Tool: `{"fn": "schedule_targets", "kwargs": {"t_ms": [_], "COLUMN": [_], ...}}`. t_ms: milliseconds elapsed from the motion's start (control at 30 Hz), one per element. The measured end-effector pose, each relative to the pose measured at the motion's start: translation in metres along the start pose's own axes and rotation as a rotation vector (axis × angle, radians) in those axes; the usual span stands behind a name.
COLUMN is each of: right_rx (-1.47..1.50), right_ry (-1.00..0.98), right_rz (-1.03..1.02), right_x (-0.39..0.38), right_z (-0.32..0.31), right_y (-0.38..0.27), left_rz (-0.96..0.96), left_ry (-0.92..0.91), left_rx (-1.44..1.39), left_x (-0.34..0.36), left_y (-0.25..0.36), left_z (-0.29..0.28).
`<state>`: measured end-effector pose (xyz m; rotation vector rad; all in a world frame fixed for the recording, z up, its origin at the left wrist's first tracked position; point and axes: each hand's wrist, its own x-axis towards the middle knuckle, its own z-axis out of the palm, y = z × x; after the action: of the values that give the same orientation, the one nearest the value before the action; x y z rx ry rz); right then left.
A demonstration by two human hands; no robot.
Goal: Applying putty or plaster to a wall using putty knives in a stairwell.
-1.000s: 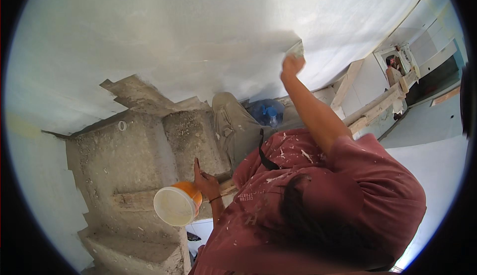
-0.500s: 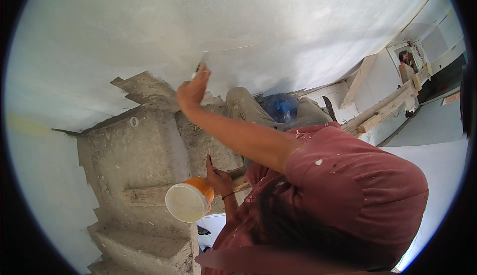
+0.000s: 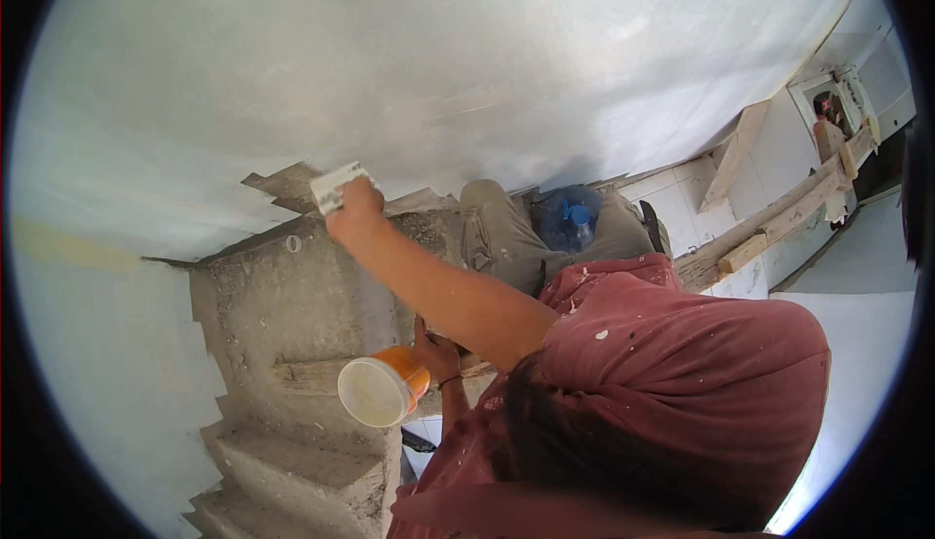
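Note:
My right hand (image 3: pixel 356 210) is closed on a putty knife (image 3: pixel 336 185) whose broad blade looks coated in white. It is near the lower edge of the whitish wall coat (image 3: pixel 243 81), beside a bare brownish patch (image 3: pixel 282 186); I cannot tell whether the blade touches the wall. Lower down, my left hand (image 3: pixel 438 354) holds an orange bucket (image 3: pixel 409 369) by its side. The bucket is tipped toward the view, showing a pale interior with off-white residue. The fingers on its far side are partly hidden.
Rough concrete steps (image 3: pixel 292 461) descend at lower left, by a wooden board (image 3: pixel 307 377). A white ring (image 3: pixel 293 244) lies on the concrete. Between my knees is a large blue plastic bottle (image 3: pixel 573 220). Timber beams (image 3: pixel 779 223) run along the right over white tiles.
My right hand has moved left and down from the wall's middle with the putty knife, whose blade now faces the view broadly. My left hand still holds the bucket. The view has shifted slightly.

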<state>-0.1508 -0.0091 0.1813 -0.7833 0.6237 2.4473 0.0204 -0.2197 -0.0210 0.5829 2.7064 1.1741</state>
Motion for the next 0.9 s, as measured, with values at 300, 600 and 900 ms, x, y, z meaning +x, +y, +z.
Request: {"fn": "schedule_targets", "kwargs": {"t_ms": [300,600,900], "right_rx": [0.515,0.698,0.633], "right_ry": [0.038,0.142,-0.003], "right_rz": [0.313,0.216,-0.116], "right_x": [-0.004,-0.039,-0.064], "right_z": [0.033,0.013,-0.002], "right_y": [-0.150,-0.335,-0.384], "left_rz": [0.200,0.234,0.273], "left_ry": [0.120,0.027,0.008], "left_rx": [0.288,0.409,0.385], "left_x": [0.001,0.003,0.006], "left_y": [0.018,0.015,0.015], "left_z": [-0.002,-0.002,-0.002]}}
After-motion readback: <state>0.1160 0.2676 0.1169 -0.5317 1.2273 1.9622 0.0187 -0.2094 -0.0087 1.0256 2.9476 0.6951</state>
